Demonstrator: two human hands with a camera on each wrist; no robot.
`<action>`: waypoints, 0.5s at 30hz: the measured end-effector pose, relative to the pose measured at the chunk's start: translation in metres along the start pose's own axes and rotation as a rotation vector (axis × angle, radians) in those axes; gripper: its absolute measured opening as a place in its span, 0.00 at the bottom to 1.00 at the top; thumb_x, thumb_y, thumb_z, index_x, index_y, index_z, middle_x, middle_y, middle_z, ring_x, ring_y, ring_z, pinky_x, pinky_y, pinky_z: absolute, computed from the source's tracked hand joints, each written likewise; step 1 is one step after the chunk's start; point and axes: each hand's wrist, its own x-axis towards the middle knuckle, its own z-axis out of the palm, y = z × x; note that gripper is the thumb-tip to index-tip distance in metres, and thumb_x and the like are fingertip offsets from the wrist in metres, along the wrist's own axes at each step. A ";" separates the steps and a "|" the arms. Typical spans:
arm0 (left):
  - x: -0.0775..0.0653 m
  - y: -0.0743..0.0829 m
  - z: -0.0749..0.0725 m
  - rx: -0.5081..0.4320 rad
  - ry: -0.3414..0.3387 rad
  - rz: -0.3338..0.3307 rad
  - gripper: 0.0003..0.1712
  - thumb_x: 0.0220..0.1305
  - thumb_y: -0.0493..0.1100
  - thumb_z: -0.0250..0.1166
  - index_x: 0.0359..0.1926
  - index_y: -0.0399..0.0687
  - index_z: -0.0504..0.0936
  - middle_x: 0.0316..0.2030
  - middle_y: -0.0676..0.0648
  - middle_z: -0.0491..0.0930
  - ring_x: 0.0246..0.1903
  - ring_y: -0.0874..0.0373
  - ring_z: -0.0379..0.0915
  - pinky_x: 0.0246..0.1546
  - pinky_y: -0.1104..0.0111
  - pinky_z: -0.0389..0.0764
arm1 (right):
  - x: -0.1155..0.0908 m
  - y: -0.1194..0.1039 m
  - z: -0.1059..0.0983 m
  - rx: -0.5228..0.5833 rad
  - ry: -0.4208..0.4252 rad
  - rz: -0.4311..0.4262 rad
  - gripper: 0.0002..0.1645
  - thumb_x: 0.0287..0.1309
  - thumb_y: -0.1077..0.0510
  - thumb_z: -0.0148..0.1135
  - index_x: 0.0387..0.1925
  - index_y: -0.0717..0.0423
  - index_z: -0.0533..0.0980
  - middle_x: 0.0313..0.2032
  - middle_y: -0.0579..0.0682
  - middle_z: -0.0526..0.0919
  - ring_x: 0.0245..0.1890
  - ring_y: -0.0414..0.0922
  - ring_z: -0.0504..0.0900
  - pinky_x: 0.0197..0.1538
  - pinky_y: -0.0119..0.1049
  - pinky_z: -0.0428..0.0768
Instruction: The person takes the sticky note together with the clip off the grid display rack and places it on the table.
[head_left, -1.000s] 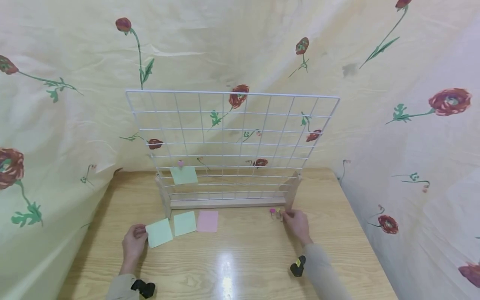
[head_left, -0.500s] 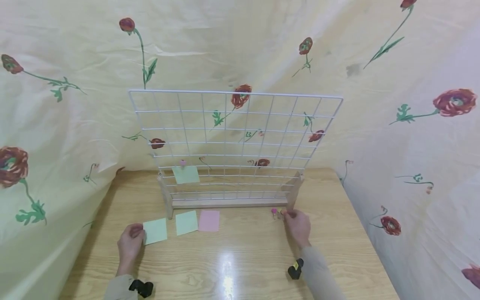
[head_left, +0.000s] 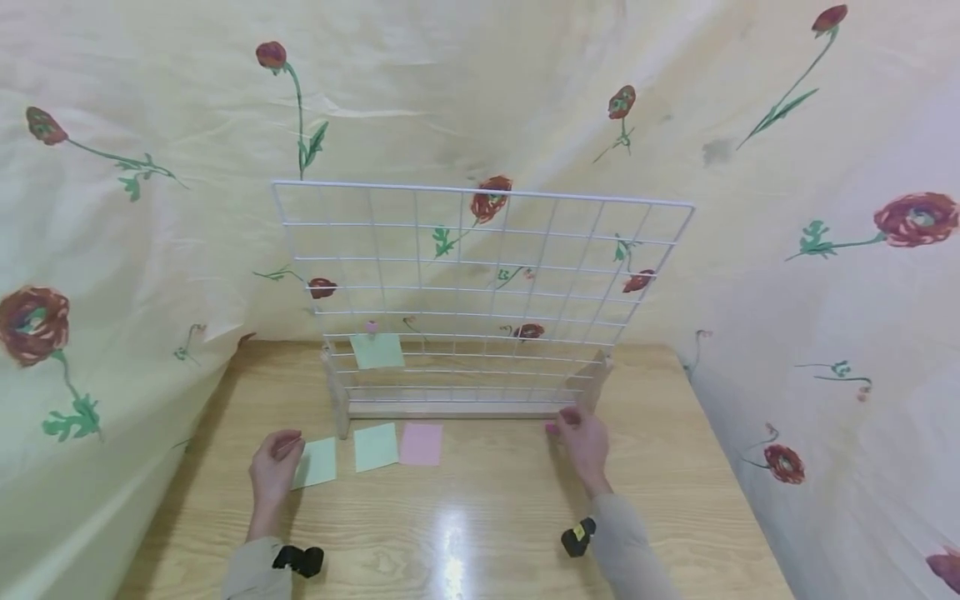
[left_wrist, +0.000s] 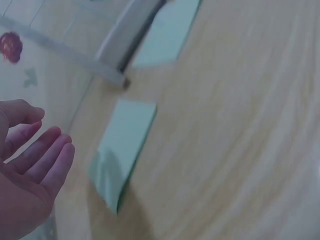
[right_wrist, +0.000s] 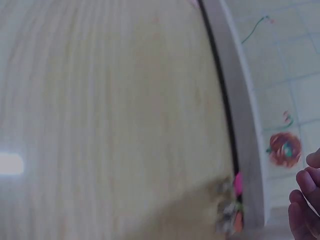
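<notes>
In the head view my left hand [head_left: 277,467] is at the left, beside a pale green sticky note [left_wrist: 125,145] on the table. The left wrist view shows its fingers loosely bent, apart from the note, with nothing between them. My right hand [head_left: 585,442] is at the right end of the wire rack [head_left: 480,258], over a few small metal pieces with pink [right_wrist: 238,183], green and orange [right_wrist: 238,221] tops. These pieces look blurred in the right wrist view. Its fingers are loosely curled, with no object showing in them. Another green note [head_left: 376,447] lies beside a pink note [head_left: 422,444].
A green note [head_left: 378,351] hangs at the rack's lower left under a small pink clip [head_left: 371,327]. The rack stands on a pale wooden base [head_left: 457,409] on the wooden table [head_left: 480,533]. Flower-printed cloth [head_left: 420,92] surrounds the table.
My left hand first shifts the leftmost green note slightly left, then lets go and lifts from it. My right hand moves slightly left and over the small pieces. The head view shifts a little.
</notes>
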 end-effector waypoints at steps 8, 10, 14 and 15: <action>0.010 0.023 0.031 -0.160 -0.008 0.043 0.14 0.63 0.27 0.59 0.50 0.26 0.74 0.50 0.29 0.75 0.37 0.76 0.73 0.41 0.85 0.75 | 0.010 -0.037 0.018 0.094 0.057 -0.084 0.08 0.57 0.60 0.67 0.35 0.61 0.82 0.32 0.54 0.85 0.28 0.48 0.82 0.30 0.37 0.80; 0.011 0.028 0.036 -0.198 -0.004 0.066 0.14 0.62 0.25 0.59 0.49 0.25 0.74 0.49 0.27 0.75 0.37 0.75 0.74 0.41 0.84 0.76 | 0.011 -0.044 0.021 0.103 0.060 -0.113 0.08 0.56 0.60 0.67 0.35 0.61 0.82 0.32 0.54 0.85 0.29 0.48 0.82 0.31 0.39 0.81; 0.011 0.038 0.043 -0.204 -0.006 0.077 0.13 0.63 0.27 0.61 0.48 0.26 0.75 0.48 0.28 0.76 0.35 0.76 0.73 0.40 0.84 0.76 | 0.011 -0.054 0.025 0.152 0.049 -0.163 0.08 0.56 0.61 0.68 0.36 0.62 0.82 0.33 0.55 0.85 0.31 0.50 0.83 0.36 0.43 0.83; 0.010 0.040 0.043 -0.199 -0.003 0.073 0.13 0.63 0.28 0.61 0.48 0.26 0.75 0.48 0.29 0.76 0.36 0.76 0.73 0.40 0.84 0.76 | 0.011 -0.055 0.026 0.167 0.043 -0.181 0.08 0.55 0.62 0.68 0.37 0.63 0.82 0.34 0.55 0.85 0.32 0.50 0.83 0.38 0.45 0.83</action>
